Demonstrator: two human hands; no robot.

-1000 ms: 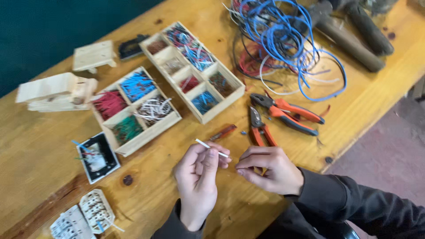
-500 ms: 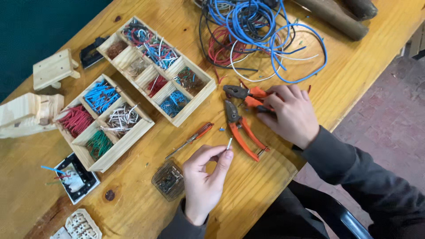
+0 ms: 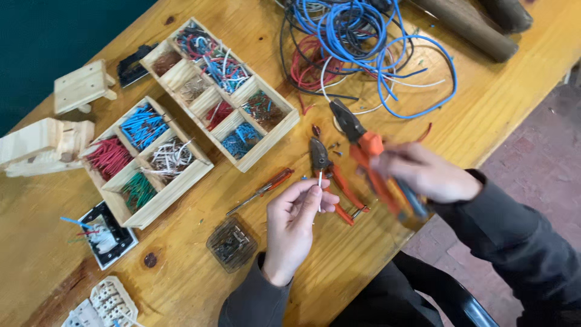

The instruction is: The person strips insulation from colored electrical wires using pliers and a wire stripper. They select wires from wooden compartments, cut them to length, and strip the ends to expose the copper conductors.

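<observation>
A short white wire [image 3: 319, 188] was pinched between left hand [image 3: 295, 225] fingertips; orange-handled pliers [image 3: 370, 158] were gripped by the right hand [image 3: 428, 172], calling for alignment.

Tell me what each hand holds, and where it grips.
Left hand pinches a short white wire near its middle. Right hand grips orange pliers by the handles.

Left hand [image 3: 295, 221] pinched, right hand [image 3: 423, 172] clenched

We see bare table [image 3: 460, 115] at the right. Tangled wires [image 3: 363, 48] crowd the far side; wooden trays [image 3: 181, 115] block the left.
</observation>
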